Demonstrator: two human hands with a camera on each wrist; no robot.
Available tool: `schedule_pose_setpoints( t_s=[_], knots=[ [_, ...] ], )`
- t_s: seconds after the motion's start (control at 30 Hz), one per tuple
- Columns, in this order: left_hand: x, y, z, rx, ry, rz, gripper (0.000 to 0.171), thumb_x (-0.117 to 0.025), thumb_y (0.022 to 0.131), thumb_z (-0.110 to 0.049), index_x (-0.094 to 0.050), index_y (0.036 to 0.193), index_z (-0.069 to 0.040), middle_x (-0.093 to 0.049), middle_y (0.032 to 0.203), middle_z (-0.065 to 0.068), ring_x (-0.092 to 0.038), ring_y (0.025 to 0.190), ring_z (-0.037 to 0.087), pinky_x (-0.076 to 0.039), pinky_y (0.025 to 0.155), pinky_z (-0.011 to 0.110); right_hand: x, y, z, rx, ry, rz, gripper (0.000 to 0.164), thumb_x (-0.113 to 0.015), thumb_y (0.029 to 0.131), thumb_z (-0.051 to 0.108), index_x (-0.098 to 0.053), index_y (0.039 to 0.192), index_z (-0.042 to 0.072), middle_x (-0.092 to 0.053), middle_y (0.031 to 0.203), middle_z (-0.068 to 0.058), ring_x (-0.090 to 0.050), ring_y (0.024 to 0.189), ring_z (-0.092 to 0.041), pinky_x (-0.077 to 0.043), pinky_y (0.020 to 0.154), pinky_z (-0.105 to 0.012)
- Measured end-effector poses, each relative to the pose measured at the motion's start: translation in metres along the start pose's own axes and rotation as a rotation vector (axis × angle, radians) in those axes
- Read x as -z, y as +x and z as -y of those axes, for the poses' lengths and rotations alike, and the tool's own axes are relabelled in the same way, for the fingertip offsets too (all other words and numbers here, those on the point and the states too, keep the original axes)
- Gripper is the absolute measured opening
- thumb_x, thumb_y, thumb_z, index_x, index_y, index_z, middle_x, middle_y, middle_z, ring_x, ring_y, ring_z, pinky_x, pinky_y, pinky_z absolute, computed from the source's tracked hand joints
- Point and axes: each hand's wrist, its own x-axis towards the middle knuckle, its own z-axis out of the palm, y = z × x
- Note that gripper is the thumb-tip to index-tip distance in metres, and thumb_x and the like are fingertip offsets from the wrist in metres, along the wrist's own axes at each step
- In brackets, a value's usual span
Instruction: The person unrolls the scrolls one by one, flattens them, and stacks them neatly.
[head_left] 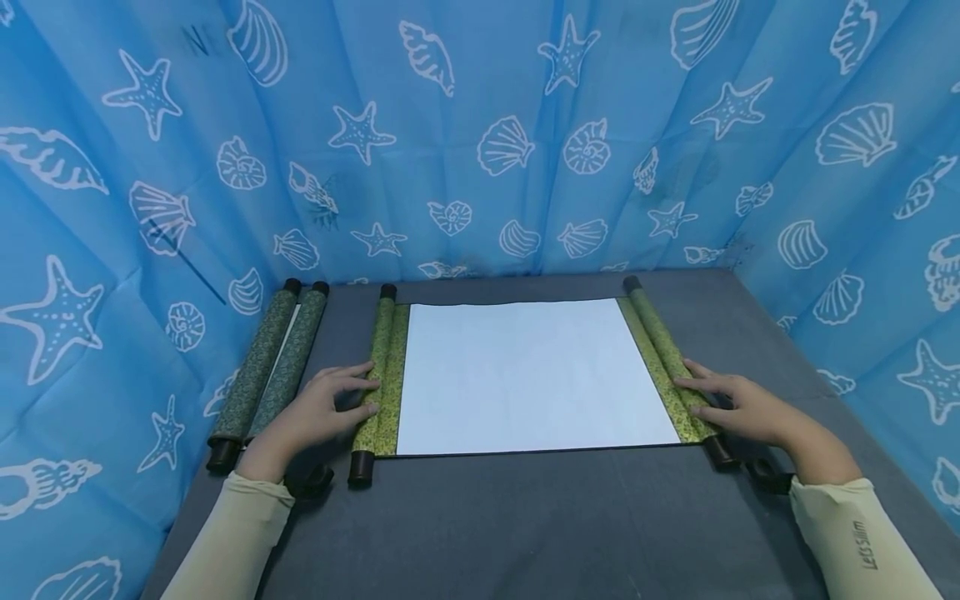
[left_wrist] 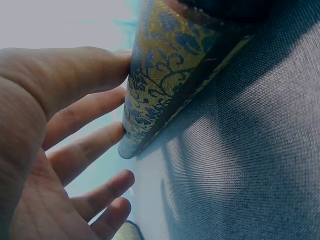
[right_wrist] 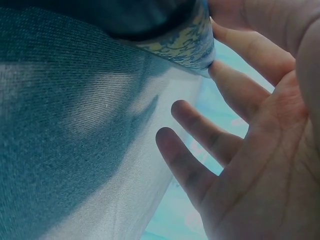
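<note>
A hanging scroll lies unrolled on the table, its blank white sheet [head_left: 528, 375] bordered by yellow-green patterned strips. At its left end is a rolled end [head_left: 384, 367] in yellow-green brocade with dark knobs. My left hand [head_left: 326, 408] touches this roll from the outer side, thumb and two fingertips against the brocade [left_wrist: 160, 70], the other fingers extended free. At the opposite end, my right hand [head_left: 742, 404] rests its fingertips on the right roll [head_left: 663, 358]. In the right wrist view, that roll's patterned cloth [right_wrist: 187, 47] meets the fingertips, while two fingers stay off it.
Left of the left hand, a second scroll in dark green [head_left: 258, 367] lies as two rolls side by side. Dark grey cloth covers the table [head_left: 525, 525]. A blue curtain [head_left: 465, 192] with shells and starfish surrounds the back and sides.
</note>
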Motion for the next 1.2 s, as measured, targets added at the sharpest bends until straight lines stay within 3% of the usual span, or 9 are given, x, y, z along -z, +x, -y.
schedule_pose_setpoints(
  t_s=[0.2, 0.37, 0.47, 0.53, 0.6, 0.7, 0.77, 1.2],
  knots=[
    [0.0001, -0.0001, 0.0007, -0.004, -0.018, 0.004, 0.044, -0.076, 0.101, -0.027, -0.070, 0.142, -0.011, -0.045, 0.166, 0.017, -0.030, 0.154, 0.053, -0.028, 0.124, 0.071, -0.0020, -0.0021, -0.0035, -0.006, 0.009, -0.002, 0.047, -0.068, 0.105, 0.019, -0.060, 0.150, 0.004, -0.034, 0.167, -0.033, -0.021, 0.147, 0.011, -0.056, 0.098, -0.033],
    [0.0003, 0.0007, -0.0005, -0.030, -0.019, -0.004, 0.044, -0.076, 0.101, -0.026, -0.070, 0.142, -0.011, -0.046, 0.165, 0.018, -0.033, 0.153, 0.053, -0.029, 0.122, 0.074, -0.0027, -0.0028, -0.0048, -0.001, 0.016, -0.004, 0.048, -0.067, 0.106, 0.019, -0.059, 0.150, 0.004, -0.031, 0.167, -0.033, -0.018, 0.145, 0.016, -0.054, 0.098, -0.027],
    [-0.0001, -0.0002, -0.0009, -0.037, -0.013, -0.013, 0.043, -0.076, 0.101, -0.025, -0.070, 0.141, -0.010, -0.047, 0.164, 0.018, -0.035, 0.153, 0.052, -0.030, 0.121, 0.074, -0.0032, -0.0013, -0.0040, -0.006, 0.013, 0.004, 0.048, -0.067, 0.106, 0.020, -0.059, 0.151, 0.003, -0.032, 0.167, -0.033, -0.018, 0.146, 0.013, -0.055, 0.102, -0.036],
    [-0.0005, -0.0009, -0.0016, -0.041, -0.004, -0.019, 0.043, -0.077, 0.100, -0.025, -0.070, 0.140, -0.010, -0.048, 0.164, 0.018, -0.037, 0.151, 0.052, -0.031, 0.120, 0.074, -0.0034, 0.0000, -0.0028, -0.020, 0.019, 0.016, 0.049, -0.067, 0.106, 0.020, -0.059, 0.151, 0.002, -0.032, 0.167, -0.034, -0.023, 0.153, -0.002, -0.054, 0.105, -0.051],
    [-0.0011, -0.0017, -0.0021, -0.034, 0.002, -0.025, 0.043, -0.077, 0.100, -0.025, -0.071, 0.140, -0.010, -0.049, 0.163, 0.018, -0.037, 0.151, 0.052, -0.032, 0.119, 0.074, -0.0034, 0.0013, -0.0013, -0.035, 0.031, 0.029, 0.050, -0.067, 0.106, 0.020, -0.058, 0.151, 0.001, -0.031, 0.167, -0.035, -0.029, 0.158, -0.027, -0.049, 0.105, -0.065],
    [-0.0017, -0.0022, -0.0034, -0.025, 0.011, -0.031, 0.043, -0.078, 0.099, -0.025, -0.071, 0.139, -0.010, -0.050, 0.163, 0.017, -0.038, 0.150, 0.051, -0.032, 0.119, 0.075, -0.0033, 0.0023, 0.0008, -0.055, 0.062, 0.044, 0.051, -0.067, 0.106, 0.020, -0.057, 0.151, -0.001, -0.028, 0.167, -0.037, -0.032, 0.148, -0.061, -0.044, 0.104, -0.073],
    [-0.0020, -0.0023, -0.0039, -0.018, 0.012, -0.031, 0.043, -0.078, 0.099, -0.025, -0.071, 0.139, -0.011, -0.049, 0.163, 0.017, -0.037, 0.151, 0.051, -0.032, 0.119, 0.074, -0.0033, 0.0023, 0.0016, -0.060, 0.073, 0.049, 0.051, -0.067, 0.106, 0.020, -0.057, 0.151, -0.002, -0.027, 0.168, -0.037, -0.031, 0.143, -0.068, -0.043, 0.104, -0.075],
    [-0.0026, -0.0021, -0.0086, -0.011, 0.017, -0.030, 0.042, -0.078, 0.099, -0.024, -0.072, 0.139, -0.012, -0.050, 0.163, 0.015, -0.036, 0.151, 0.051, -0.027, 0.119, 0.078, -0.0041, -0.0010, 0.0043, -0.074, 0.122, 0.054, 0.051, -0.066, 0.107, 0.020, -0.055, 0.152, 0.000, -0.023, 0.170, -0.035, -0.019, 0.160, -0.044, -0.037, 0.107, -0.080]
  ],
)
